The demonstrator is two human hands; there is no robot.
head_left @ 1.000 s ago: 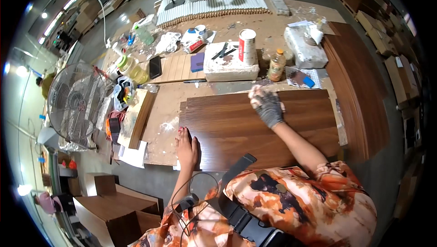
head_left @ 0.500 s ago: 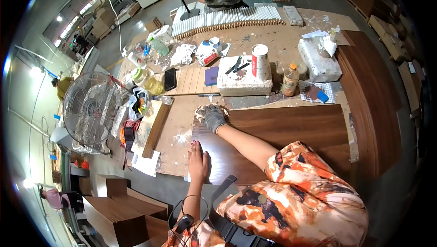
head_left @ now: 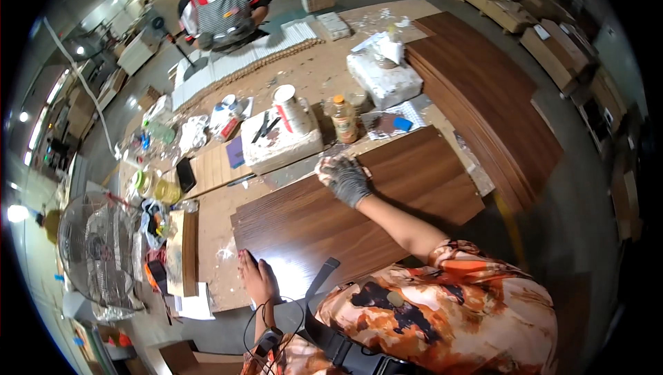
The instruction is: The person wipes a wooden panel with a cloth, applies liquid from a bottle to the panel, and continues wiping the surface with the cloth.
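Note:
A dark brown wood-grain board (head_left: pixel 414 175) lies flat on the worktable, light glaring off its near left part. My right hand (head_left: pixel 349 183), in a grey glove, presses a crumpled pale cloth (head_left: pixel 323 166) onto the board close to its far edge. The fingers are bent over the cloth, most of which the glove hides. Bare and with fingers stretched out, my left hand (head_left: pixel 257 278) rests at the board's left end.
Beyond the board stand an orange-capped bottle (head_left: pixel 344 121) and a wrapped block (head_left: pixel 282 148) bearing a white cup (head_left: pixel 290 110). Brown panels (head_left: pixel 476 85) are stacked at right. A fan (head_left: pixel 97 247) stands left. Across the table, a person (head_left: pixel 224 12) works by a row of white strips (head_left: pixel 242 64).
My right hand has slid the cloth rightward along the board's far side. The left hand stays at the left end. The whole view has turned, so the table appears tilted.

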